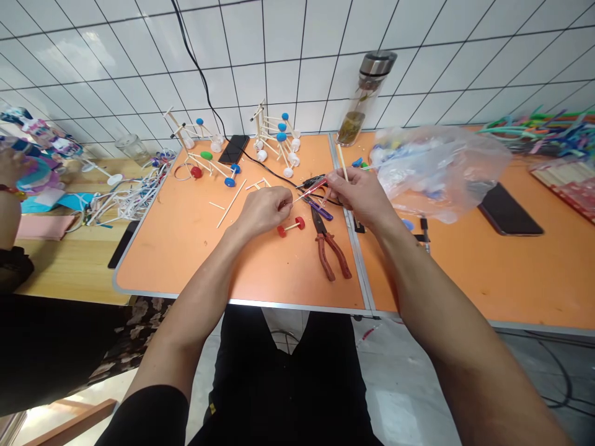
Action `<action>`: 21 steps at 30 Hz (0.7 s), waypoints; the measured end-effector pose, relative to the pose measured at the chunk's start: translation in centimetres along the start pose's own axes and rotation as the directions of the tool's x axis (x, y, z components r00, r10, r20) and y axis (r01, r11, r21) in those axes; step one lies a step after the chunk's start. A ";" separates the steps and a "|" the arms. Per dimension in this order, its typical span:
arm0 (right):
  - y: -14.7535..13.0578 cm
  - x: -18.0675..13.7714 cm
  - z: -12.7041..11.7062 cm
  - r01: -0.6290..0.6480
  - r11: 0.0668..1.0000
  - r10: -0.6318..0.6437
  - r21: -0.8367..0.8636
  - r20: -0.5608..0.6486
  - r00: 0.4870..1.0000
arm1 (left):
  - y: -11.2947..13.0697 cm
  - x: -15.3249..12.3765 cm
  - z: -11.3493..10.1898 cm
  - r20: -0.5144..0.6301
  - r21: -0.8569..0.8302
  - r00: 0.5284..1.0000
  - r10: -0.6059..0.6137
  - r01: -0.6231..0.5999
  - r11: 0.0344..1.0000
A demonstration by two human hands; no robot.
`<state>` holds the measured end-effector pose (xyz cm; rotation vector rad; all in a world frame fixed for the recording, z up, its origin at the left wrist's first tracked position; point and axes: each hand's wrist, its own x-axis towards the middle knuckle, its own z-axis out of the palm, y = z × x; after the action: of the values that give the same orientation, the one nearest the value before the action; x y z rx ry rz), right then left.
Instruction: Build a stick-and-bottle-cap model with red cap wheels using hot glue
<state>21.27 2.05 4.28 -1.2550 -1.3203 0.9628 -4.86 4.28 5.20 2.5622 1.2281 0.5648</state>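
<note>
My right hand (357,195) is closed on a thin wooden stick (343,162) that points up, and on a shiny red strip (316,186). My left hand (264,210) pinches the thin, pale end running from that strip, so it spans both hands. Just below lies a short stick with red wheels (292,227). Red-handled pliers (325,248) lie open to the right of it. A purple-handled tool (320,209) sits under the strip, partly hidden. Loose wooden sticks (231,203) lie left of my left hand.
Stick frames with blue and white wheels (281,137) stand by the tiled wall, near a phone (233,149). A glass bottle (357,108), a plastic bag (441,164) and another phone (510,209) are at right. A person's arm (9,198) shows at far left.
</note>
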 end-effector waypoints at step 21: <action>2.2 2.3 -2.5 -0.149 0.886 0.186 0.438 -0.042 0.982 | -4.4 1.1 -1.1 -0.468 -0.581 0.757 -0.455 0.123 0.804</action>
<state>24.29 4.35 2.85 -1.0565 -0.8740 1.2353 -7.79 7.91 4.80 1.7138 1.3774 1.4680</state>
